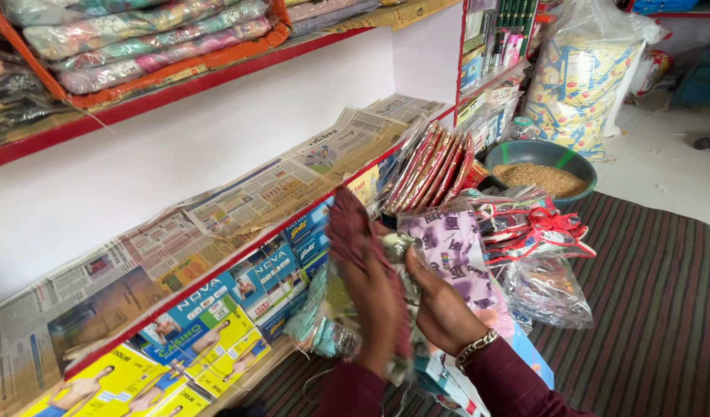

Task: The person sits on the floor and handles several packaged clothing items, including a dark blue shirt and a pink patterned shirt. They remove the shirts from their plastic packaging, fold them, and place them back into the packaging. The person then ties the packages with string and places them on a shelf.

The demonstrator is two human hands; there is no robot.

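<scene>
We see two hands at near centre, both closed on one cloth packet (pixel 347 301). The left hand (pixel 374 301) grips the packet from the front, fingers wrapped over its maroon folded edge. The right hand (pixel 440 305) clasps it from the right side, thumb pressed on the wrap; a bracelet (pixel 476 346) sits on that wrist. The packet is held upright just above the floor mat (pixel 648 309), near the lower shelf (pixel 239 259).

Just right of the hands we see a purple printed packet (pixel 455 259), touching the right hand's far side. Beyond it lie clear bags with red ribbon (pixel 536 228); we cannot count them. At far centre a row of red flat packets (pixel 432 166) leans on edge, about six. One green bowl (pixel 544 166) of brown grain stands far right, with one large sack (pixel 583 77) of yellow packets behind it.

To the left, newspaper (pixel 239 197) lines the shelf. Below it stand boxes (pixel 216 320) in blue and yellow, at least eight. Folded fabrics (pixel 139 38) fill the upper shelf.
</scene>
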